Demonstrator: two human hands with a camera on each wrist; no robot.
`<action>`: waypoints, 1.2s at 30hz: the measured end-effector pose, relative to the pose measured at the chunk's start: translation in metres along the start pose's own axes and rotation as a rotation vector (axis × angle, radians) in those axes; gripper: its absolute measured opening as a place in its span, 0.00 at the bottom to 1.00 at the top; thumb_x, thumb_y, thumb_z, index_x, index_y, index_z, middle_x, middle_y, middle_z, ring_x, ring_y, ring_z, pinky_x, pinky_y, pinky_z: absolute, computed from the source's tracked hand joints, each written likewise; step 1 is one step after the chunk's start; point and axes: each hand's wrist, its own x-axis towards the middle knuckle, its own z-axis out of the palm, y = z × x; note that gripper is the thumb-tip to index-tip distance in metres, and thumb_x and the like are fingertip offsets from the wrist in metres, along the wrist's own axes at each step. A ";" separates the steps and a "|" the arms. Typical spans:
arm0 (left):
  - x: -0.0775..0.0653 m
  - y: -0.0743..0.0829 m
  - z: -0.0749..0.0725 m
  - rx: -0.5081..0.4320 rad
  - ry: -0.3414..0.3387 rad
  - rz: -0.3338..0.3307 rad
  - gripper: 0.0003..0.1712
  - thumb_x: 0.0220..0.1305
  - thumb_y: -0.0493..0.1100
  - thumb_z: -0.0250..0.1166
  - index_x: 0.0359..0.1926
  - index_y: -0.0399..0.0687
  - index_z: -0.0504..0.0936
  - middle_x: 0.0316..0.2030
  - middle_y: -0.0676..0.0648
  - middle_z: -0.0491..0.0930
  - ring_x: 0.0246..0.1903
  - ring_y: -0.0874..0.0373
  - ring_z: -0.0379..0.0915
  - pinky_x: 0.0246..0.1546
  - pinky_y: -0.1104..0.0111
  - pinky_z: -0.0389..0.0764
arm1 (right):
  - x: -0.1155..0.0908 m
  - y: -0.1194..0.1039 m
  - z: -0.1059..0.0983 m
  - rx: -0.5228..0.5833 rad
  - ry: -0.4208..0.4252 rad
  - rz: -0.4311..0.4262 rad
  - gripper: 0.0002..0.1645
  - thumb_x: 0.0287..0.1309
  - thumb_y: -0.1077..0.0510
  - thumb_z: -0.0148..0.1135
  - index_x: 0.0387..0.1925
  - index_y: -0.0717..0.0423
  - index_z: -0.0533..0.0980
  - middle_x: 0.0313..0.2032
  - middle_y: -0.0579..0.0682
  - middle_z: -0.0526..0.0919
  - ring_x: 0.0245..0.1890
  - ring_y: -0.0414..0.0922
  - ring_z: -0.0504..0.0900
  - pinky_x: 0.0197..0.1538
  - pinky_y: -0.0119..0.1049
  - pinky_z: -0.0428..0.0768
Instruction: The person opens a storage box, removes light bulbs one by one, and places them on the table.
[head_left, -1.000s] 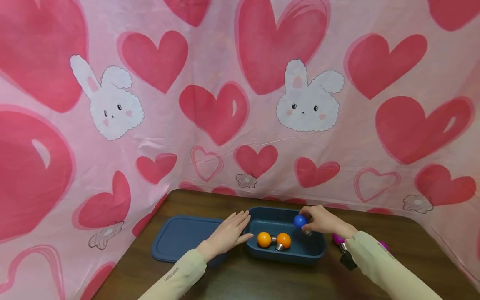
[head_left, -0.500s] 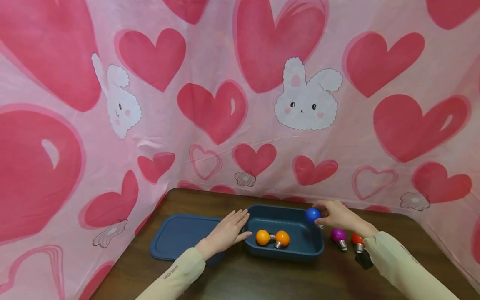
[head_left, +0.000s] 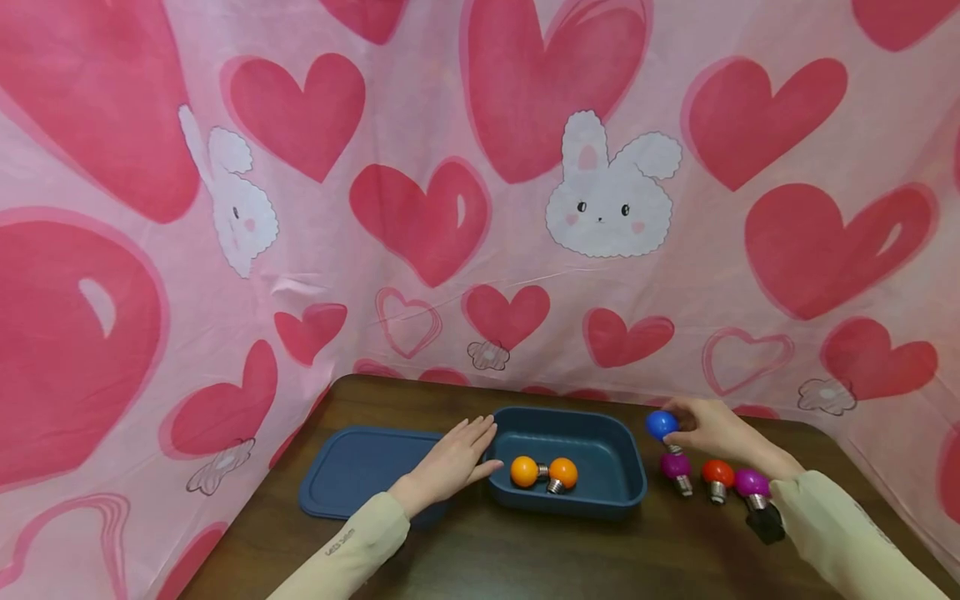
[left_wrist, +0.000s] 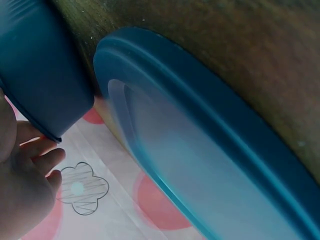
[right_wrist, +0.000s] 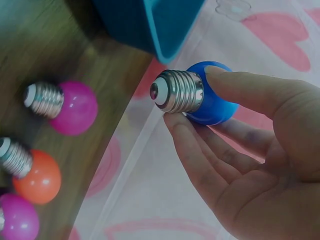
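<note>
Box (head_left: 566, 504): two orange bulbs (head_left: 523, 472); right hand (head_left: 712, 429): one blue bulb (head_left: 662, 426).

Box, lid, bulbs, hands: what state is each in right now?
Box, uncovered.
Lid, off, lying on the table.
Orange bulbs, lying inside the box.
Blue bulb, held, metal base showing.
Red bulb, on the table.
Purple bulbs, on the table.
Left hand, outstretched at the box rim.
Right hand, pinching the blue bulb.
</note>
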 end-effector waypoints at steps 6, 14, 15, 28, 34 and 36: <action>0.001 -0.001 0.000 -0.009 -0.005 -0.003 0.39 0.72 0.63 0.51 0.73 0.43 0.64 0.75 0.45 0.62 0.75 0.50 0.58 0.77 0.54 0.58 | -0.009 0.013 -0.006 0.001 -0.008 0.080 0.26 0.51 0.56 0.74 0.48 0.68 0.78 0.40 0.58 0.88 0.38 0.50 0.86 0.41 0.45 0.87; 0.000 -0.001 0.000 -0.026 -0.002 -0.006 0.39 0.72 0.63 0.51 0.73 0.43 0.64 0.74 0.45 0.62 0.75 0.50 0.59 0.76 0.53 0.58 | -0.021 0.036 -0.015 -0.083 0.008 0.148 0.25 0.50 0.52 0.75 0.45 0.64 0.79 0.37 0.55 0.88 0.36 0.46 0.85 0.38 0.40 0.83; 0.000 -0.001 0.000 -0.023 0.001 -0.006 0.39 0.72 0.63 0.51 0.73 0.43 0.65 0.74 0.45 0.63 0.74 0.50 0.59 0.76 0.53 0.59 | -0.023 0.040 -0.015 -0.092 0.008 0.158 0.25 0.50 0.51 0.75 0.45 0.64 0.79 0.37 0.54 0.88 0.36 0.45 0.85 0.38 0.39 0.82; -0.001 -0.001 0.002 -0.014 0.021 -0.002 0.39 0.72 0.63 0.52 0.73 0.43 0.65 0.74 0.45 0.63 0.74 0.50 0.60 0.76 0.53 0.60 | -0.048 0.085 -0.029 -0.149 0.011 0.269 0.30 0.53 0.49 0.72 0.46 0.71 0.78 0.40 0.65 0.86 0.38 0.58 0.84 0.39 0.52 0.82; -0.002 0.000 0.001 -0.005 0.010 -0.009 0.39 0.72 0.63 0.51 0.73 0.44 0.65 0.74 0.46 0.62 0.74 0.51 0.59 0.76 0.55 0.59 | -0.059 0.097 -0.032 -0.131 -0.021 0.343 0.32 0.55 0.48 0.70 0.46 0.74 0.77 0.39 0.66 0.86 0.37 0.55 0.83 0.38 0.46 0.81; -0.002 0.000 0.000 -0.010 0.010 -0.011 0.39 0.72 0.63 0.52 0.73 0.44 0.65 0.74 0.45 0.62 0.74 0.51 0.59 0.76 0.55 0.59 | -0.062 0.100 -0.033 -0.111 -0.034 0.369 0.33 0.55 0.48 0.70 0.47 0.75 0.76 0.39 0.66 0.86 0.36 0.53 0.83 0.37 0.44 0.81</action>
